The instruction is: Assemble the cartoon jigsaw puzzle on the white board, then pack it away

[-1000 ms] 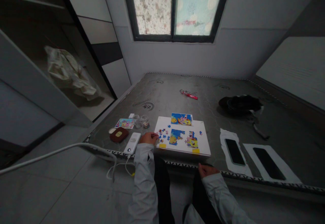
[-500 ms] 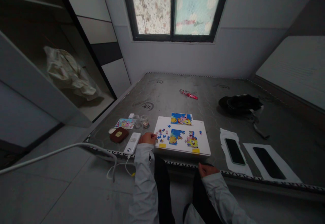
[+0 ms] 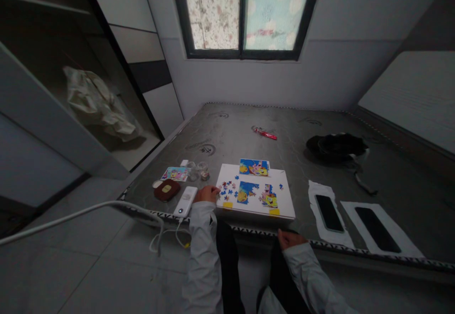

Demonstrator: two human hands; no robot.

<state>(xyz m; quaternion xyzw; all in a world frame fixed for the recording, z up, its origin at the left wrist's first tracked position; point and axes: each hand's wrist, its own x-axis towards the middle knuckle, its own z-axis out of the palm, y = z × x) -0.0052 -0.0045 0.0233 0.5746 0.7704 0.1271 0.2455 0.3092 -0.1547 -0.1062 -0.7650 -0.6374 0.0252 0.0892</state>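
- Left hand (image 3: 207,193): at the left edge of the flat white rectangular box (image 3: 283,199); fingers bent, grip I cannot tell.
- Right hand (image 3: 289,238): beyond the box's near right corner; finger opening I cannot tell.
- Small blue-and-pink jigsaw pieces (image 3: 230,192): loose, box's left side.

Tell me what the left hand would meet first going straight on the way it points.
Most likely the loose puzzle pieces: the left hand points rightward at the white box's left edge, toward them. Its height is hard to judge, so the box's edge could come first.
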